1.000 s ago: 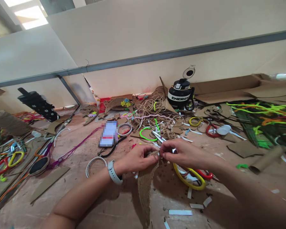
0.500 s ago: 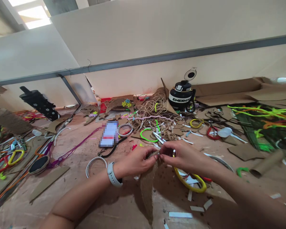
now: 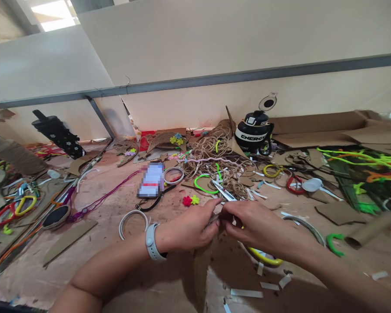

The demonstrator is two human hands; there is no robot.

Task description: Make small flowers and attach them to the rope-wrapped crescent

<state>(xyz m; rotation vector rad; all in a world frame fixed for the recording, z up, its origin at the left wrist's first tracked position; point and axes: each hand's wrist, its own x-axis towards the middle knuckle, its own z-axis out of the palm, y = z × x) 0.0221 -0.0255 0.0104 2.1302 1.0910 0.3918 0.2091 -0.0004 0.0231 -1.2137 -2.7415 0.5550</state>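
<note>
My left hand (image 3: 187,228) and my right hand (image 3: 252,226) meet fingertip to fingertip above the brown table (image 3: 117,208). Both pinch the top of a long jute-wrapped piece (image 3: 201,271) that hangs down toward me between them. My left wrist wears a grey watch (image 3: 151,241). Yellow-handled scissors (image 3: 263,257) lie partly under my right hand, their blades (image 3: 224,191) pointing away. A red and a yellow felt flower (image 3: 190,200) lie just beyond my left hand.
A phone (image 3: 151,180) lies mid-table beside a white ring (image 3: 173,175). A tangle of jute twine (image 3: 211,152) and a black bottle (image 3: 256,132) stand at the back. Pipe cleaners (image 3: 361,169) and cardboard scraps fill the right; scissors and a mirror (image 3: 55,216) lie left.
Both hands have drawn closer to me and lower in view, still pinching the jute piece. The two felt flowers, hidden before, now show beyond my left hand.
</note>
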